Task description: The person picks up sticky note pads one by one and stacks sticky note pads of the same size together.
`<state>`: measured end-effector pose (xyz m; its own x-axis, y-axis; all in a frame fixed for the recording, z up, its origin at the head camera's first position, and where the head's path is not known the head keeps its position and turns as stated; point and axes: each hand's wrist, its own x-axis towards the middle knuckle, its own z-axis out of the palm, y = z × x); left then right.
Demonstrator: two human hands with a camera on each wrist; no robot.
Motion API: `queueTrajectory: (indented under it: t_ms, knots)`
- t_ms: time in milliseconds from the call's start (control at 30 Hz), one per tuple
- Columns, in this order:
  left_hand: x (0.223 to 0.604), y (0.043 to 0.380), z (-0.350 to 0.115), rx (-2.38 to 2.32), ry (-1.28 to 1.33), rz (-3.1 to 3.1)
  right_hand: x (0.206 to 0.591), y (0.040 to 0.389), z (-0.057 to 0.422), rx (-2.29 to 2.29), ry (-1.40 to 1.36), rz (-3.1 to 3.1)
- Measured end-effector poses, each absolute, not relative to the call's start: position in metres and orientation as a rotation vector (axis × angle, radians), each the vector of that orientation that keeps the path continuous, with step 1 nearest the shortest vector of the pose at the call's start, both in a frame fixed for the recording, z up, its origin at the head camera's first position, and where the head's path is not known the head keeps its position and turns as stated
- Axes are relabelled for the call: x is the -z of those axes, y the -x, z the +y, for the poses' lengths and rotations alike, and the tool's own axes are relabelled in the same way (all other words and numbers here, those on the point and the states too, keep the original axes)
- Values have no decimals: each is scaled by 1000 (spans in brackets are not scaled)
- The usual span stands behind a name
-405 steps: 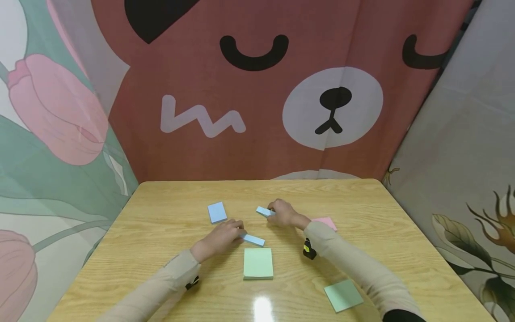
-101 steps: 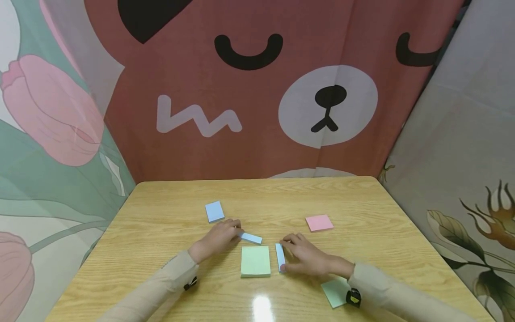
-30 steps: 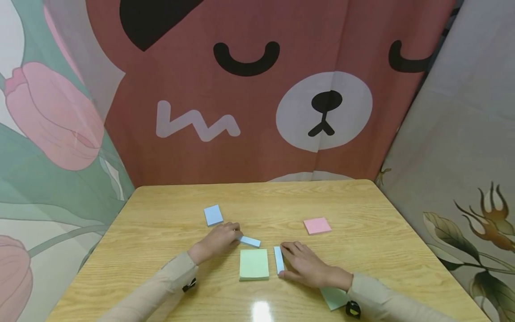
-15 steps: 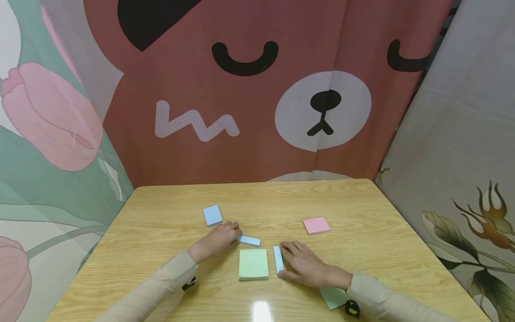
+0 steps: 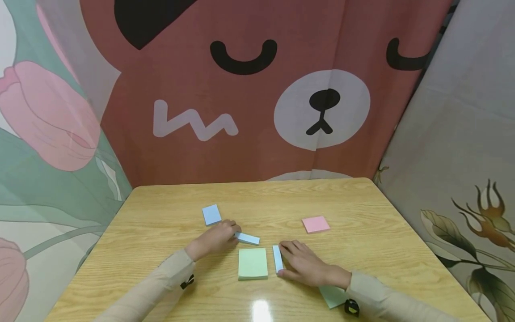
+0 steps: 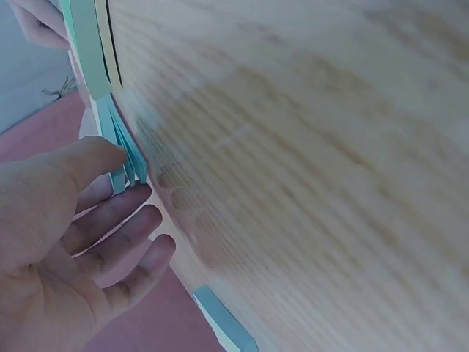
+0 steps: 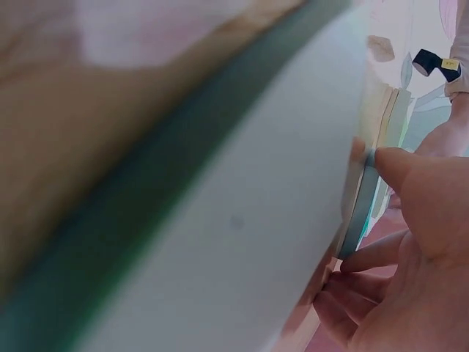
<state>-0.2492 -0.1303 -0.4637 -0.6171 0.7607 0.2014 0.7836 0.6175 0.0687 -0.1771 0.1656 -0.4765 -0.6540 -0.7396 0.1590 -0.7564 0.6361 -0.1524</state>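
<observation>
My left hand [image 5: 217,237] pinches the left end of a narrow light-blue sticky note pad [image 5: 248,238], which lies slantwise behind a square green sticky note pad [image 5: 252,264]. In the left wrist view the sheets of that narrow pad [image 6: 123,147] fan apart beside the thumb. To the right of the green pad, my right hand [image 5: 307,264] holds a second narrow light-blue pad [image 5: 277,259] lengthwise between thumb and fingertips. That pad [image 7: 359,213] stands a small gap away from the green one.
A blue square pad [image 5: 211,214] lies behind the left hand. Farther back on the right is a pink pad [image 5: 316,224]. Another green pad [image 5: 333,295] is partly covered by the right wrist. Patterned cloth [image 5: 257,112] hangs behind the wooden table [image 5: 161,201].
Since the oldest frame, my right hand has brought its narrow pad from the back to the green pad's right side and turned it lengthwise. Over the last second the hands barely move.
</observation>
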Motion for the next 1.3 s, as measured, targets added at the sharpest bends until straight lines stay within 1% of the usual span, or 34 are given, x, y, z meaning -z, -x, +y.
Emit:
queueTrajectory:
  t_ms: [267,667,1300]
  knots:
    - [464,248,-130,235,1323,-2663,478,177,165,-295,-1262,-2748]
    - [466,247,-129,172,1283,-2698,477,177,164,-298,-1259,-2769]
    - [467,243,-129,195,1238,-2686,477,176,165,-314,-1253,-2766]
